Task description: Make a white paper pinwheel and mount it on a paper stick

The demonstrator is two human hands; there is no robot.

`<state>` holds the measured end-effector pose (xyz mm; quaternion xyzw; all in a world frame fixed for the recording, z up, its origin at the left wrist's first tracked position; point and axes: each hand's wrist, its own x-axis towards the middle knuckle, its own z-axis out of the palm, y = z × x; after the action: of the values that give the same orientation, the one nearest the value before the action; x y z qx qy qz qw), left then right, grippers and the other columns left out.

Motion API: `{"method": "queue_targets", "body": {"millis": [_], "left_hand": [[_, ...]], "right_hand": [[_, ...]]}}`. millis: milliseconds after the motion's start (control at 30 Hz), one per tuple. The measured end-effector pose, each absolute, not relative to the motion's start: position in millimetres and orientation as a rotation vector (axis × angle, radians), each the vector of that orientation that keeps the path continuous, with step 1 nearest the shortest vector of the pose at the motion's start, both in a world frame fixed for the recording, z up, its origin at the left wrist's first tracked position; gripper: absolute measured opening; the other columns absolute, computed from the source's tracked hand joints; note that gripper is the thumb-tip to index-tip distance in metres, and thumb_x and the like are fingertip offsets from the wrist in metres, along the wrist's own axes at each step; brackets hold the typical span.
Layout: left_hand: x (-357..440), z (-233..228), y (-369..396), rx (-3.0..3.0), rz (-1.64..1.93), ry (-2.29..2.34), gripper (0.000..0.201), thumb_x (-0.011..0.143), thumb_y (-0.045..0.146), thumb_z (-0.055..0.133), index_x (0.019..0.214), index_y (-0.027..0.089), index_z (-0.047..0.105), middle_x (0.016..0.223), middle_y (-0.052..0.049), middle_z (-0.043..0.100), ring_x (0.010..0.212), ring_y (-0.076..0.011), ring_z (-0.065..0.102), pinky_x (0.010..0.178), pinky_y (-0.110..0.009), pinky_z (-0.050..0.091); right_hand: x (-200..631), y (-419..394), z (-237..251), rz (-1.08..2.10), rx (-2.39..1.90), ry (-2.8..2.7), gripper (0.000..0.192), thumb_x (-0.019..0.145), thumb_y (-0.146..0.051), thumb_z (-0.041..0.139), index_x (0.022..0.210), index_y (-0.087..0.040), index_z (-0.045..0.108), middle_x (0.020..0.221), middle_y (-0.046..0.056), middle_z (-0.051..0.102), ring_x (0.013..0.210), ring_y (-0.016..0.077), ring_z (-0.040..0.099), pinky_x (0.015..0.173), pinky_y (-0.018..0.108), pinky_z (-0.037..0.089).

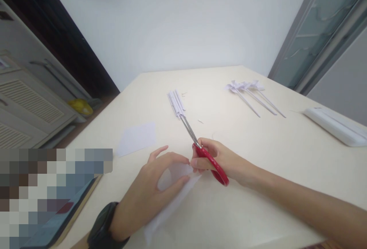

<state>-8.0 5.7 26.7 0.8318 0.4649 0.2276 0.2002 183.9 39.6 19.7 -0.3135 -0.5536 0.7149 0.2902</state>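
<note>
While left hand (149, 188) fingers pinch one paper sheet (172, 199) | right hand (220, 161) fingers grip one scissors (200, 147) | three pinwheels (249, 92)

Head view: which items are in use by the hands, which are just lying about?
In use:
- left hand holding the folded paper
- right hand with the red scissors, blades pointing away

Lying about:
- paper strips
- loose paper sheet
- three paper pinwheels
- white tray
- all on the table

paper strips (176, 103) left of pinwheels (249, 91)
</note>
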Motion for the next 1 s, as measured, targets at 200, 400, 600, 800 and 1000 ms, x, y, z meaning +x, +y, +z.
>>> {"method": "queue_targets", "body": {"millis": [200,400,600,800,1000], "left_hand": [[-6.5,29.4,4.1,2.341,0.592,1.272,0.014,0.082,0.023,0.050,0.096,0.024,0.052,0.096,0.002,0.065,0.091,-0.0160,0.058,0.108,-0.043,0.018],[-8.2,23.4,3.8,2.392,0.630,1.271,0.011,0.082,0.021,0.051,0.093,0.023,0.050,0.091,0.004,0.063,0.087,-0.0134,0.058,0.108,-0.041,0.019],[-9.8,18.2,3.4,2.486,0.658,1.244,0.011,0.081,0.017,0.051,0.090,0.022,0.051,0.086,0.003,0.061,0.082,-0.0132,0.057,0.106,-0.041,0.021],[-8.8,14.3,1.2,2.522,0.722,1.189,0.023,0.079,0.010,0.050,0.097,0.024,0.049,0.089,0.004,0.061,0.089,-0.0136,0.056,0.105,-0.038,0.023],[-5.2,16.9,-2.1,2.458,0.707,1.150,0.021,0.080,0.007,0.046,0.092,0.024,0.048,0.087,0.004,0.061,0.088,-0.0146,0.056,0.102,-0.037,0.027]], "right_hand": [[183.9,41.0,17.6,1.945,-0.820,-1.474,0.019,0.070,-0.022,0.067,0.080,-0.017,0.051,0.077,-0.003,0.055,0.069,0.0088,0.052,0.063,0.023,0.037],[184.2,41.3,17.4,1.927,-0.800,-1.518,0.018,0.070,-0.021,0.066,0.079,-0.017,0.051,0.075,-0.002,0.055,0.068,0.0093,0.051,0.062,0.023,0.038],[181.0,40.7,15.2,1.942,-0.788,-1.494,0.019,0.068,-0.015,0.066,0.075,-0.017,0.049,0.069,-0.005,0.053,0.064,0.0087,0.052,0.058,0.021,0.038],[179.1,39.1,9.3,2.023,-0.780,-1.446,0.022,0.064,-0.012,0.066,0.072,-0.018,0.046,0.069,-0.004,0.056,0.064,0.0101,0.055,0.061,0.023,0.041],[176.6,37.8,1.3,2.063,-0.755,-1.416,0.026,0.062,-0.015,0.070,0.072,-0.018,0.046,0.070,-0.004,0.056,0.062,0.0094,0.055,0.062,0.023,0.042]]}}
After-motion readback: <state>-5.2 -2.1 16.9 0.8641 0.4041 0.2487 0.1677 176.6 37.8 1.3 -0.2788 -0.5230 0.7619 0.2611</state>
